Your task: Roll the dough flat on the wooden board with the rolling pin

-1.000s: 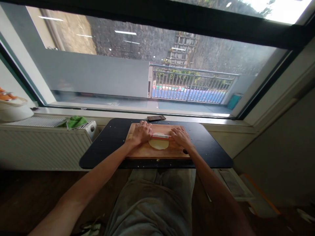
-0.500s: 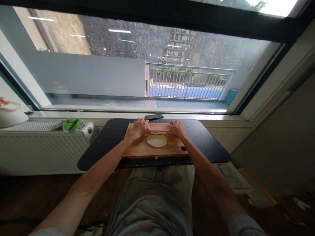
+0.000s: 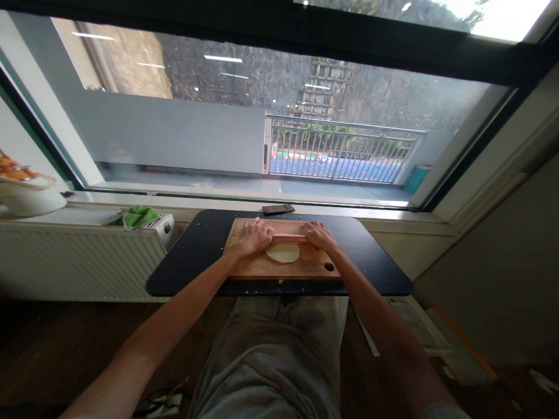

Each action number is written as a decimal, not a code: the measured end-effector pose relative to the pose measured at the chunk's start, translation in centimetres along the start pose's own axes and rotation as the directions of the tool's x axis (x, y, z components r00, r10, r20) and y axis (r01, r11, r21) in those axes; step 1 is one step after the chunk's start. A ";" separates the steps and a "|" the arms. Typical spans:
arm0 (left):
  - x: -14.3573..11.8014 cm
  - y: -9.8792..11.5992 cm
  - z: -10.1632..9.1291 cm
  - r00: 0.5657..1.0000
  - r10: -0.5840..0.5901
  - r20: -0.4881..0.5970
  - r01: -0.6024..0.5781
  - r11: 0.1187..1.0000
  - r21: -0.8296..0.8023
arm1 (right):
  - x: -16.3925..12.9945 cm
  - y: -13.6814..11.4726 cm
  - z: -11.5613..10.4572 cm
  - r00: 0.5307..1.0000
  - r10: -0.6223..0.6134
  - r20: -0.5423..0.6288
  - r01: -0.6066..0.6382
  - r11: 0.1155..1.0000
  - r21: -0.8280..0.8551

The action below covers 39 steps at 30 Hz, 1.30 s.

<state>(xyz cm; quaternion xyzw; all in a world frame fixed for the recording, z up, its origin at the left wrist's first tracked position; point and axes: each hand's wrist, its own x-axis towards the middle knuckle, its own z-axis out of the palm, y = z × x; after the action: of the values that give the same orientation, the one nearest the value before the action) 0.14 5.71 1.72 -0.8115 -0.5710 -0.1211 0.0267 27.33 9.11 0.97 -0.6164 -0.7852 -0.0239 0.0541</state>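
Since a second ago the rolling pin [image 3: 289, 237] has gone from mid-dough to the far edge of the dough disc [image 3: 283, 252], and both hands went with it; view wobbles a bit between pictures, board and table same place. Left hand [image 3: 253, 236] lies palm-down on the pin's left end, fingers together and curved over it, pressing rather than gripping. Right hand [image 3: 320, 234] same on the right end, fingers laid flat over the pin. Pin is thin, stiff, reddish, lying crosswise between the two hands; best held at the ends as here, middle left free to roll. Dough is pale, flat, roundish, looks soft and thin, likely tears or sticks if lifted by one edge. It lies on the wooden cutting board [image 3: 262, 269], just nearer the body than the pin, between the two wrists. Board sits on a black table [image 3: 192, 262] with crumbs. Dark phone [image 3: 278, 209] on the sill beyond; green cloth [image 3: 137, 216] on the radiator [image 3: 78, 256] at left.
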 end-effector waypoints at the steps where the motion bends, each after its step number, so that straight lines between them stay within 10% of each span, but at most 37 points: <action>1: -0.2 0.2 0.0 1.000 -0.001 0.000 0.001 1.000 0.005 | -0.6 -0.1 0.0 1.000 -0.021 -0.005 0.021 0.999 -0.029; 13: -4.6 1.3 0.5 0.996 0.057 -0.071 -0.058 0.998 -0.005 | -6.4 -0.2 1.8 0.977 -0.173 -0.123 0.160 0.981 -0.110; 29: 2.9 0.4 -0.5 0.998 -0.062 0.003 0.062 0.998 0.023 | 0.5 -0.6 -0.1 0.989 0.145 0.000 -0.144 0.986 0.081; 39: 0.8 0.6 -0.1 1.000 -0.007 -0.016 0.008 0.999 0.053 | -0.5 -0.5 0.1 0.998 0.066 0.002 -0.066 0.998 0.007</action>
<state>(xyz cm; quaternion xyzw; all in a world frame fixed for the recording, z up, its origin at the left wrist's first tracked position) 0.91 6.26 2.03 -0.8074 -0.5767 -0.1125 0.0523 26.92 8.51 0.87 -0.6418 -0.7646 -0.0187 0.0566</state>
